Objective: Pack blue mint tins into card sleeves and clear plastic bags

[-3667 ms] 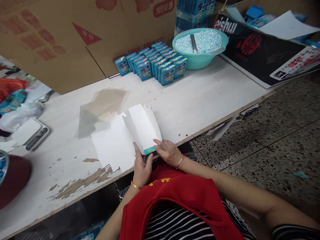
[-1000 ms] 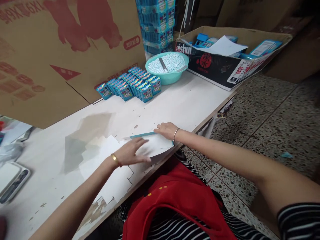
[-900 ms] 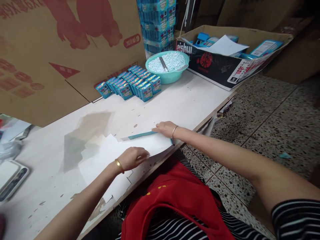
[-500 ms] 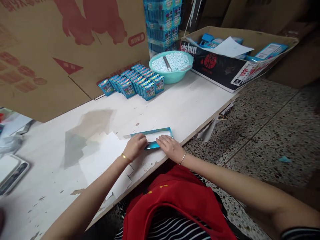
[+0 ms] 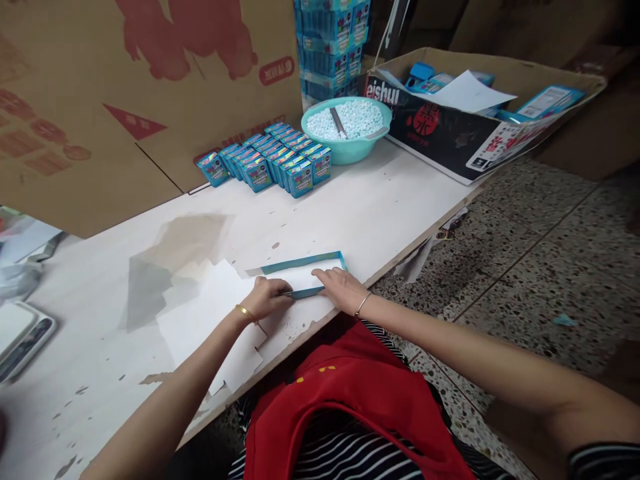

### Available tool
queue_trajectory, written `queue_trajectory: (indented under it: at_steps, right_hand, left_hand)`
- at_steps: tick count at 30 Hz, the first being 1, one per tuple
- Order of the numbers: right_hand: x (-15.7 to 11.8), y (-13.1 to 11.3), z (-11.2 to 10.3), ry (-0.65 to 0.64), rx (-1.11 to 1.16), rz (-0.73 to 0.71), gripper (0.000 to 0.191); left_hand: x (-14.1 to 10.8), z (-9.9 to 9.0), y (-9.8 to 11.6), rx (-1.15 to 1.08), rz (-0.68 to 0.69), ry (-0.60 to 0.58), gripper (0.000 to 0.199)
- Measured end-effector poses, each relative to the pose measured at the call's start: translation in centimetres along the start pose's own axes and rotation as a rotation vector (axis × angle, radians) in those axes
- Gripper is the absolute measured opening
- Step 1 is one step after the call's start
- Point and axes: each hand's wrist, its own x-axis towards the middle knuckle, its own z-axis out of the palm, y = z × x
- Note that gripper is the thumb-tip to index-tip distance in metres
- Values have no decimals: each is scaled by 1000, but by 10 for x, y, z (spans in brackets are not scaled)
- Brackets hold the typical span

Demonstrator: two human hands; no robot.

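A shallow blue cardboard box [image 5: 306,275] with a white inner bottom lies on the table by its front edge, its back, right and near walls standing up. My left hand [image 5: 270,297] is closed on the near wall at its left end, fingers curled and tips partly hidden. Over the near wall at the right end, my right hand [image 5: 341,287] grips the box, fingers reaching inside and thumb out of sight. Flat white cardboard sheets [image 5: 215,320] lie loosely stacked just left of my left hand.
Small blue printed boxes [image 5: 257,175] stand in rows behind. Beside them is a turquoise basin [image 5: 350,155] of small white pieces with a dark strip on top. A black-sided carton [image 5: 435,137] stands right, a large brown carton [image 5: 150,133] back left, a scale [image 5: 25,337] far left.
The near wall of the box, tilted outward before, now stands upright. My left hand has moved slightly left and down along it, and my right fingers have shifted on the wall.
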Motion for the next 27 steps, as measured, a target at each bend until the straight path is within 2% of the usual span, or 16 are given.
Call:
queue_trajectory:
  at_steps: [4,8,11,15,19,22,24,27]
  right_hand:
    - [8,6,-12,-98,109,40,42]
    - [13,9,-21,-206,192,25,35]
    - [15,10,-23,-261,205,20,32]
    - [20,11,-23,-317,147,3,21]
    - [30,8,-30,-440,70,-80,20]
    - [34,9,-34,-448,-35,-134,21]
    - [33,16,-35,-377,-113,-170,17]
    - [26,36,-36,-172,-204,-251,12]
  left_hand:
    - [9,-10,-10,-294,-22,-206,29]
    - [15,-18,-16,-450,-27,-340,29]
    - [20,-21,-16,-446,-48,-407,26]
    - [27,-22,-12,-287,-104,-465,20]
    - [25,-19,-9,-206,-127,-377,17]
    - [16,-10,1,-124,-114,-272,13]
    - [13,4,16,-49,-109,-182,10]
    - [17,31,46,72,-120,23,9]
